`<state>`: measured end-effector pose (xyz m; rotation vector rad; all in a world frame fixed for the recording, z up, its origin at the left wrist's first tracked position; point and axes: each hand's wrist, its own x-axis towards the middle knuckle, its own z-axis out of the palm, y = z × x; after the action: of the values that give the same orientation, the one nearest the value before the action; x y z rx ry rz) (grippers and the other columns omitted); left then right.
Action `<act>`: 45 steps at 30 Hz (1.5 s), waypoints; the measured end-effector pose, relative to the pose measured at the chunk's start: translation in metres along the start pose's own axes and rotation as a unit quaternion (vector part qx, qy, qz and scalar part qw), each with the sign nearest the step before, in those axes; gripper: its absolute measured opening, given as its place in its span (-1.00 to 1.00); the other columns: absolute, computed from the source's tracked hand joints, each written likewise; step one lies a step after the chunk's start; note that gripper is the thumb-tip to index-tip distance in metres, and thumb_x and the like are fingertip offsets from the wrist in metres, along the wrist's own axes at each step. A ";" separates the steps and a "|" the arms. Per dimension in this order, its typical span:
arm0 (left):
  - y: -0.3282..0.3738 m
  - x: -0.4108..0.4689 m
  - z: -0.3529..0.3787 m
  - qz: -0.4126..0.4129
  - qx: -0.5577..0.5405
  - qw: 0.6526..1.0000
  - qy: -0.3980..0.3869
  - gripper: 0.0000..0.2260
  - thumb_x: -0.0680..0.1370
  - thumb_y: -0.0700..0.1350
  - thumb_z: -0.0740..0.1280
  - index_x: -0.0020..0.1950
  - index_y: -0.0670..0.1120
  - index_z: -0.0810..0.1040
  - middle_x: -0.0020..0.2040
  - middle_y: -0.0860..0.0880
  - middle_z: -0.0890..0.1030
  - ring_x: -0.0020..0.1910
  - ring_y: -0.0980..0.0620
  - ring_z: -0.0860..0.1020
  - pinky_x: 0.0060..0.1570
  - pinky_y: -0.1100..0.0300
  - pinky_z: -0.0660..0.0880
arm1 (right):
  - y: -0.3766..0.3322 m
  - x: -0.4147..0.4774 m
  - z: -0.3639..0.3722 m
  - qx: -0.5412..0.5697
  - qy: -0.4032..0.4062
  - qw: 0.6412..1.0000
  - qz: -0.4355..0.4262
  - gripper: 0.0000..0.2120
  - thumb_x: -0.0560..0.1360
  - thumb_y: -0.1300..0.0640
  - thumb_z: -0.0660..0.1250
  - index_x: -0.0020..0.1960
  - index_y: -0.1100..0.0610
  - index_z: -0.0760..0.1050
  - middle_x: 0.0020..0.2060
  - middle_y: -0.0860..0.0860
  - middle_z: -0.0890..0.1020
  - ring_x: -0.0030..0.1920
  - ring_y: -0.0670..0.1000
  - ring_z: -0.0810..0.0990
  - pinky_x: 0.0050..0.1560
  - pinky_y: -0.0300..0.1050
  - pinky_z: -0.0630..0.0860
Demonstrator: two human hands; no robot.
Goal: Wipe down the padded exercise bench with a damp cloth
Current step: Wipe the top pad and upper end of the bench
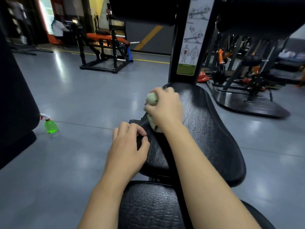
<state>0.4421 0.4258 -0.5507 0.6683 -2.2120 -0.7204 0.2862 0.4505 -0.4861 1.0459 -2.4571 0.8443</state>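
Two bare forearms reach out over the near black textured vinyl pad (pixel 148 209) of an exercise bench on a gym floor. At the end of them, the right hand (pixel 165 106) is closed around a crumpled pale green cloth (pixel 152 99) and presses it against the left edge of the bench's black padded seat (pixel 206 129), near its far end. The left hand (pixel 127 146) sits at the same edge closer in, fingers curled against the rim; whether it actually grips the pad cannot be told.

The seat's long axis runs away from the camera, leaning slightly left and narrowing toward a black upright post (pixel 179 55) that carries a white exercise-diagram sticker (pixel 193 38). On the glossy grey floor (pixel 82 104) well to the left stands a green spray bottle with a white trigger (pixel 50 124). An orange-and-black weight machine (pixel 105 47) stands farther back.
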 end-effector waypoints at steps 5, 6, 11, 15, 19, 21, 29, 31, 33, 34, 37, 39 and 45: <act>-0.001 -0.001 0.003 0.009 0.013 1.000 0.002 -0.97 0.57 0.02 0.27 -0.02 0.12 0.43 -0.01 0.18 0.35 0.10 0.06 0.35 0.02 0.06 0.46 | 0.068 0.011 -0.052 -0.004 0.077 0.978 0.191 -0.66 0.48 -0.10 0.38 0.21 -0.02 0.54 0.16 0.10 0.47 0.21 0.20 0.47 0.11 0.05 0.45; 0.002 -0.001 0.003 0.017 0.025 0.999 0.009 -0.96 0.57 0.02 0.27 -0.02 0.10 0.42 -0.01 0.16 0.35 0.09 0.04 0.34 0.00 0.04 0.47 | 0.077 0.003 -0.055 0.022 0.104 0.971 0.215 -0.66 0.49 -0.10 0.34 0.22 0.00 0.53 0.15 0.11 0.47 0.17 0.22 0.50 0.06 0.04 0.44; 0.025 0.010 0.012 -0.046 0.120 0.992 -0.011 -0.87 0.54 0.06 0.25 -0.11 0.07 0.34 -0.05 0.11 0.33 0.04 -0.02 0.28 -0.08 0.02 0.42 | 0.072 -0.007 -0.040 -0.046 0.117 0.979 0.158 -0.59 0.54 -0.11 0.23 0.26 0.14 0.43 0.15 0.16 0.45 0.09 0.24 0.53 0.06 0.10 0.47; 0.039 0.015 0.013 -0.081 0.236 0.965 -0.080 -0.75 0.54 0.05 0.07 0.10 -0.05 0.37 0.12 -0.04 0.37 0.12 -0.16 0.31 0.07 -0.07 0.45 | 0.069 -0.009 -0.051 -0.047 0.069 0.985 0.149 -0.58 0.55 -0.11 0.21 0.29 0.13 0.39 0.17 0.15 0.43 0.11 0.23 0.54 0.09 0.12 0.50; 0.066 0.050 0.009 -0.123 0.228 0.953 -0.159 -0.74 0.58 0.00 0.15 0.21 -0.06 0.43 0.24 -0.06 0.34 0.27 -0.16 0.32 0.10 -0.04 0.41 | 0.068 -0.012 -0.051 -0.040 0.072 0.988 0.130 -0.58 0.55 -0.11 0.21 0.30 0.12 0.41 0.16 0.13 0.44 0.13 0.20 0.53 0.13 0.12 0.49; 0.065 0.049 0.021 -0.085 0.219 0.970 -0.064 -0.79 0.57 -0.02 0.17 0.14 -0.06 0.45 0.18 -0.07 0.40 0.17 -0.18 0.35 0.08 -0.04 0.43 | 0.071 -0.009 -0.049 -0.040 0.076 0.988 0.131 -0.58 0.56 -0.12 0.21 0.29 0.12 0.42 0.16 0.13 0.44 0.13 0.20 0.53 0.14 0.11 0.49; 0.044 0.035 0.033 -0.039 0.157 0.986 0.036 -0.91 0.56 0.04 0.23 -0.03 0.05 0.39 -0.01 0.06 0.32 0.00 -0.07 0.25 0.03 -0.03 0.41 | 0.068 0.027 -0.035 -0.141 0.050 0.984 0.096 -0.56 0.62 -0.11 0.21 0.31 0.21 0.35 0.23 0.18 0.41 0.18 0.24 0.52 0.13 0.12 0.47; 0.044 0.036 0.031 -0.033 0.142 0.989 0.025 -0.92 0.56 0.04 0.23 -0.04 0.06 0.38 -0.01 0.08 0.33 -0.01 -0.05 0.23 0.02 -0.01 0.41 | 0.052 0.034 -0.023 -0.142 0.050 0.986 0.077 -0.55 0.62 -0.12 0.23 0.32 0.20 0.34 0.25 0.17 0.40 0.21 0.21 0.50 0.13 0.09 0.45; 0.041 0.040 0.027 -0.054 0.105 0.993 0.007 -0.91 0.55 0.04 0.26 -0.07 0.07 0.40 -0.01 0.08 0.35 0.00 -0.06 0.24 0.03 -0.01 0.42 | 0.026 0.033 -0.005 -0.135 0.022 0.990 0.015 -0.56 0.61 -0.12 0.24 0.31 0.18 0.35 0.25 0.16 0.39 0.20 0.20 0.48 0.10 0.09 0.42; 0.038 0.043 0.023 -0.062 0.090 0.994 -0.003 -0.90 0.55 0.04 0.27 -0.09 0.06 0.40 -0.01 0.07 0.35 0.01 -0.07 0.25 0.04 -0.02 0.42 | 0.012 0.032 0.004 -0.139 -0.002 0.990 -0.027 -0.57 0.61 -0.12 0.24 0.31 0.17 0.37 0.25 0.15 0.40 0.21 0.20 0.48 0.11 0.09 0.41; 0.028 0.043 0.015 -0.057 0.053 0.997 -0.021 -0.90 0.57 0.00 0.29 -0.10 0.02 0.42 -0.01 0.04 0.35 0.09 -0.11 0.30 0.12 -0.06 0.41 | -0.008 0.032 0.016 -0.157 -0.061 0.981 -0.097 -0.61 0.58 -0.11 0.26 0.31 0.08 0.45 0.23 0.11 0.44 0.21 0.18 0.50 0.12 0.06 0.38; 0.025 0.038 0.013 -0.036 0.057 0.998 -0.012 -0.93 0.57 0.00 0.30 -0.05 0.05 0.45 0.01 0.03 0.38 0.13 -0.09 0.31 0.14 -0.03 0.42 | 0.001 0.030 0.009 -0.105 -0.055 0.987 -0.104 -0.66 0.53 -0.10 0.31 0.25 0.00 0.51 0.15 0.07 0.44 0.16 0.15 0.51 0.07 0.03 0.38; 0.033 0.031 0.013 -0.017 0.079 0.997 -0.021 -0.84 0.58 0.16 0.32 0.04 0.12 0.44 0.06 0.09 0.35 0.17 -0.03 0.32 0.19 0.03 0.38 | 0.088 0.022 -0.050 -0.024 0.057 0.991 0.119 -0.70 0.49 -0.19 0.30 0.10 -0.03 0.49 0.01 0.00 0.40 0.01 0.18 0.54 -0.10 -0.06 0.32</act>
<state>0.4049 0.4334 -0.5224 0.7766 -2.3191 -0.5864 0.2098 0.5194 -0.4705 0.6754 -2.5224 0.8844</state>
